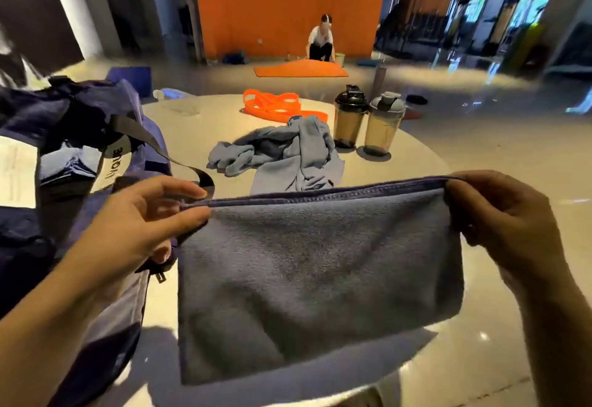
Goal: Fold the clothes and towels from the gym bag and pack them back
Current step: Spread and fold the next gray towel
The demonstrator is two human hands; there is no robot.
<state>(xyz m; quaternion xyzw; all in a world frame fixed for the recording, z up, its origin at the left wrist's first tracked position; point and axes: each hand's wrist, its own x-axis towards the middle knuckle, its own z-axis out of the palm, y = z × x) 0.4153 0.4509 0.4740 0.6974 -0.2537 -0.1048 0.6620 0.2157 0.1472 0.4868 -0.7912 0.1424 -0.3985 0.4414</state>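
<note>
Left hand (137, 224) and right hand (499, 221) pinch folded blue towel (314, 278) by its 2 top corners; weak pinch risks layers slipping, fold opening.

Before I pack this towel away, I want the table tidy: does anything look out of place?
Only the crumpled grey cloth in the middle of the table, unfolded and bunched beside the two shaker bottles. The towel both hands hold hangs straight. Nothing looks spilled.
</note>
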